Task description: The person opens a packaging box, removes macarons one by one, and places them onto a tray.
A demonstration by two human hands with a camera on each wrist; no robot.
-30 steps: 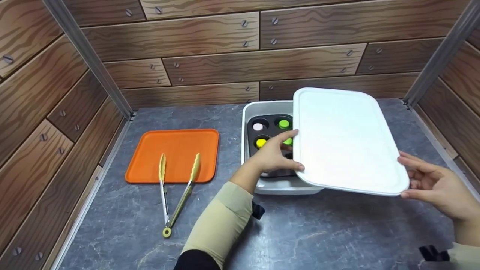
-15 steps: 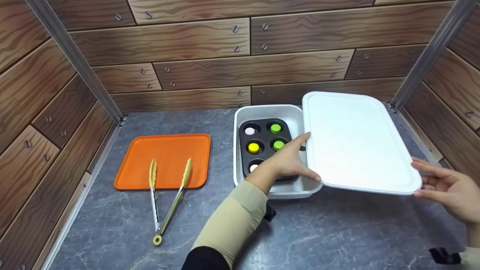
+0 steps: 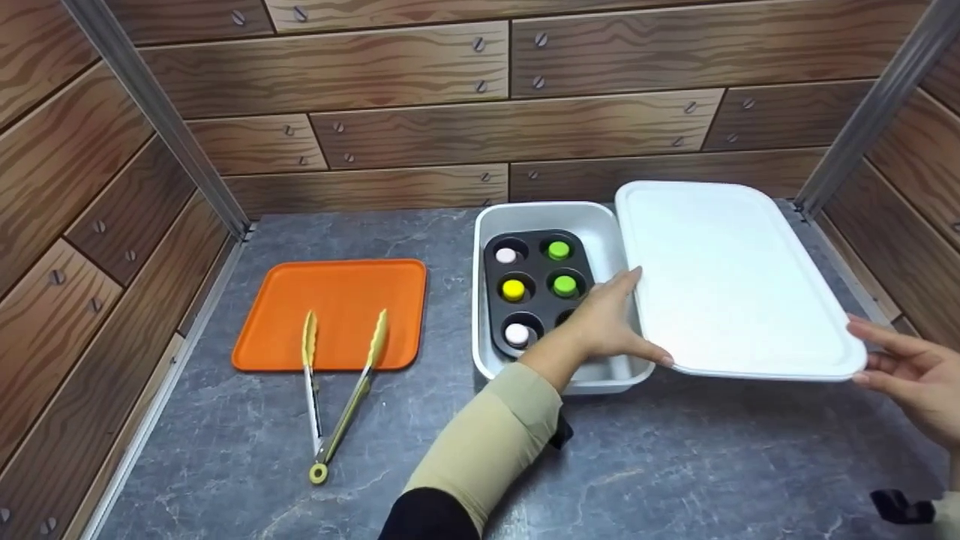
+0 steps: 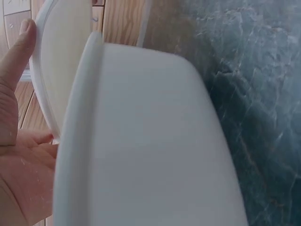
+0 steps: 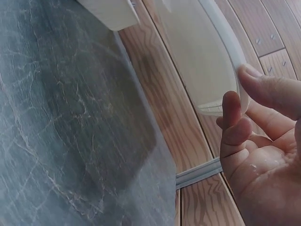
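Plainly, in the head view, the left hand (image 3: 606,319) and the right hand (image 3: 911,375) hold a white lid (image 3: 739,277) between them at the right of the frame, thumb and fingers of each gripping its edge. The left hand is at the lid's left edge and lower-left corner, the right at its lower-right corner. The lid's left side comes beside the right rim of a white bin (image 3: 551,215) right of centre. Inside the bin lies a dark muffin pan (image 3: 538,270): a pale pink piece (image 3: 505,256), a yellow piece (image 3: 513,290) and a white piece (image 3: 517,335) run down its left column, two green pieces (image 3: 559,250) stand in the right, and the last cup is partly hidden by the left hand. At the left of the frame, spread tongs (image 3: 321,454) reach over the lower edge of an orange tray (image 3: 337,277).

In the left wrist view, the bin's outer wall fills the middle; the lid appears at upper left, the left thumb against its edge.

In the right wrist view, the right hand, at lower right, grips the lid's corner; the marbled table (image 5: 80,122) fills the left.
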